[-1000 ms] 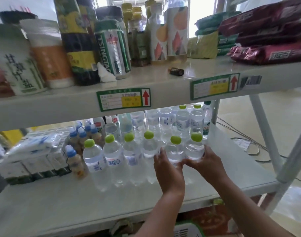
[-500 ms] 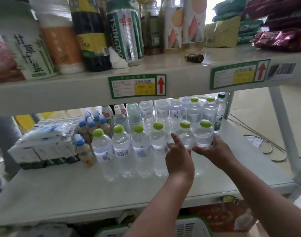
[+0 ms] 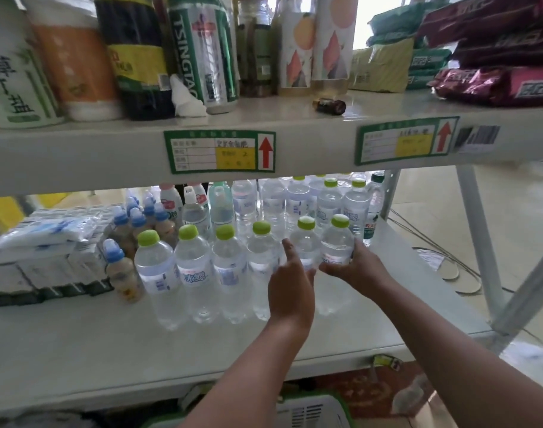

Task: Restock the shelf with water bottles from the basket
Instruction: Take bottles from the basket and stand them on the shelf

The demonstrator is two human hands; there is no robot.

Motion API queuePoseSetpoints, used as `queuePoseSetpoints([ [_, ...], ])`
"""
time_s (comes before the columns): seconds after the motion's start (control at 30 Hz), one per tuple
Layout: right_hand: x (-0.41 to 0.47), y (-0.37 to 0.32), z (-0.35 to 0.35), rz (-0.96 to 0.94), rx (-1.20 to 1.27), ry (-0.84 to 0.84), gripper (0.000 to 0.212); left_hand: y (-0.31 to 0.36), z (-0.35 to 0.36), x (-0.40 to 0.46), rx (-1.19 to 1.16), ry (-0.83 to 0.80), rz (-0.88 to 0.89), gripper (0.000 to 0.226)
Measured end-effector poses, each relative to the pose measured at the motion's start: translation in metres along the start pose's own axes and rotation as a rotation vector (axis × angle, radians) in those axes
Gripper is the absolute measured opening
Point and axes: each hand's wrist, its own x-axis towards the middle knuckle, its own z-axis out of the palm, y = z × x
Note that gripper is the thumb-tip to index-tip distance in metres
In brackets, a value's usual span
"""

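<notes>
- Lower shelf (image 3: 78, 341): front row of six green-capped water bottles (image 3: 199, 267); second row of similar bottles behind, partly hidden by the upper shelf edge (image 3: 109, 156).
- Left of the row: small blue-capped bottles (image 3: 122, 273), then wrapped white packs (image 3: 38, 242).
- Upper shelf: Tsingtao can (image 3: 203, 54), crumpled tissue (image 3: 187, 100), dark red bags (image 3: 495, 84).
- Right hand (image 3: 353, 264) wraps around the rightmost bottle (image 3: 337, 242), fingers curled on its lower body.
- Left hand (image 3: 290, 288) loosely spread, fingertips against the fifth bottle (image 3: 305, 245); firm grip not discernible.
- Basket (image 3: 310, 410) below the shelf, cut off at the bottom edge; contents not visible.
</notes>
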Motion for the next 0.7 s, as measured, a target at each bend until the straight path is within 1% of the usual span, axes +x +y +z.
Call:
queuePoseSetpoints([
  [0.17, 0.000, 0.002, 0.002, 0.020, -0.006, -0.017, 0.080, -0.004, -0.001, -0.005, 0.042, -0.049, 0.022, 0.081],
  [0.37, -0.009, 0.005, 0.010, 0.013, 0.015, 0.031, 0.064, -0.016, -0.005, -0.022, 0.042, -0.100, 0.104, 0.087],
  [0.47, -0.014, 0.004, 0.013, 0.034, 0.020, 0.030, 0.067, -0.024, -0.005, -0.028, 0.021, -0.147, 0.130, 0.087],
  [0.57, -0.022, 0.000, 0.017, 0.058, 0.080, 0.056, 0.070, -0.032, -0.007, -0.030, -0.030, -0.175, 0.145, 0.086],
  [0.63, -0.036, -0.002, 0.022, 0.079, 0.127, 0.153, 0.069, -0.039, -0.011, -0.040, -0.067, -0.164, 0.203, 0.083],
  [0.7, -0.059, 0.001, 0.030, 0.084, 0.150, 0.348, 0.062, -0.050, -0.017, -0.057, -0.122, -0.154, 0.307, 0.070],
])
